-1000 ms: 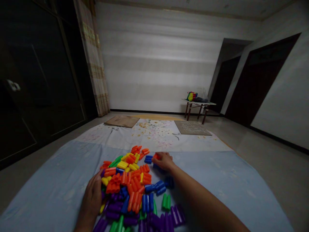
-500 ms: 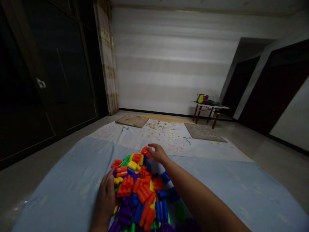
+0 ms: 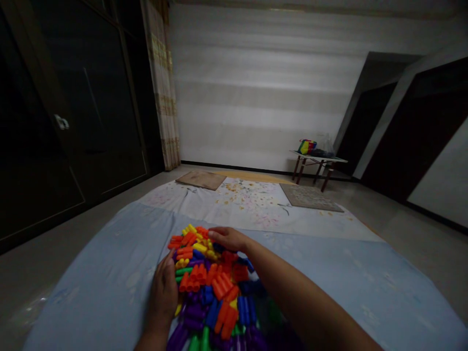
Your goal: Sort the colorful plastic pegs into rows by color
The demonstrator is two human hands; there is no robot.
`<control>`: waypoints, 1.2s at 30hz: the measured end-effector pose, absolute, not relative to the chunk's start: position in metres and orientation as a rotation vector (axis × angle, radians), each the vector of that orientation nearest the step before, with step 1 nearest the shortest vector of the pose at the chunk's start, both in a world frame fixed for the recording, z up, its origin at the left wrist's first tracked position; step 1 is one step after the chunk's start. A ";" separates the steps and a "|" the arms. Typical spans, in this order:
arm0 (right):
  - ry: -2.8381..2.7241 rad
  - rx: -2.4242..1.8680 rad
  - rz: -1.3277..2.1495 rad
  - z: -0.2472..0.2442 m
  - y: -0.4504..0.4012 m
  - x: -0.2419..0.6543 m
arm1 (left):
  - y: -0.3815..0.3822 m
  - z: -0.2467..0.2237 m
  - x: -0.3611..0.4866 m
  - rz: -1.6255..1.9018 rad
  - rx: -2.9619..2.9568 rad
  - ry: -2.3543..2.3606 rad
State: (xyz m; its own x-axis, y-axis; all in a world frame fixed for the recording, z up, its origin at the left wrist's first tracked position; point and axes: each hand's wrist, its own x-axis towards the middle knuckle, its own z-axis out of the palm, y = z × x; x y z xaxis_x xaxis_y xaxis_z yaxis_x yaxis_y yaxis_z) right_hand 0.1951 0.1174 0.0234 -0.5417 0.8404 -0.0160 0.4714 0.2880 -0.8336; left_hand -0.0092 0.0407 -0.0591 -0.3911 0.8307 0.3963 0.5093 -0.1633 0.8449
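The person's right hand [image 3: 229, 239] has moved in to the pile's far end, where blocks [image 3: 199, 248] have shifted.

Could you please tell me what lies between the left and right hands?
In the head view, a heap of plastic building blocks, orange, yellow, blue, purple and green, lies between the left hand and right hand.

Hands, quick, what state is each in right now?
Left hand: open, beside the colored pieces.
Right hand: at their far end; whether it's gripping can't be told.
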 end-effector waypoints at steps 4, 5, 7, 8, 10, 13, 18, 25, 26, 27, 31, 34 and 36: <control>-2.087 -1.261 0.974 0.038 0.071 0.257 | 0.041 -0.057 -0.009 1.539 1.536 1.814; -2.097 -1.284 0.928 0.037 0.056 0.276 | 0.041 -0.056 -0.009 1.536 1.535 1.816; -2.130 -1.385 0.878 0.030 0.021 0.311 | 0.043 -0.057 -0.009 1.533 1.551 1.817; -2.147 -1.449 0.865 0.024 0.003 0.325 | 0.044 -0.058 -0.010 1.532 1.567 1.816; -2.181 -1.567 0.860 0.011 -0.033 0.344 | 0.046 -0.061 -0.011 1.523 1.625 1.812; -2.284 -1.659 0.851 -0.007 -0.071 0.348 | 0.050 -0.068 -0.015 1.514 1.737 1.820; -2.450 -1.573 0.764 -0.025 -0.073 0.318 | 0.052 -0.073 -0.019 1.501 1.899 1.819; -2.462 -1.489 0.736 -0.028 -0.021 0.281 | 0.048 -0.064 -0.013 1.540 1.739 1.799; -2.458 -1.497 0.753 -0.026 -0.015 0.277 | 0.047 -0.063 -0.012 1.542 1.753 1.788; -2.452 -1.504 0.770 -0.022 -0.009 0.273 | 0.047 -0.063 -0.012 1.541 1.760 1.782; -2.503 -1.418 0.795 -0.008 0.010 0.260 | 0.044 -0.060 -0.010 1.514 1.727 1.787; -2.582 -1.334 0.852 0.006 0.024 0.257 | 0.042 -0.057 -0.008 1.504 1.705 1.794; -2.617 -1.347 0.921 0.016 0.034 0.254 | 0.042 -0.057 -0.007 1.515 1.691 1.796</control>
State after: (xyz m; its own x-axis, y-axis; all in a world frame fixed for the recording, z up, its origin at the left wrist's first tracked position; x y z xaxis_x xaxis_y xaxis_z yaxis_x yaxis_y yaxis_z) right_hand 0.2543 0.0336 0.0161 -0.6172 0.7579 -0.2114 0.7233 0.4408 -0.5316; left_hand -0.0074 0.0415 -0.0569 -0.2976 0.8415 0.4510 0.5863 -0.2118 0.7819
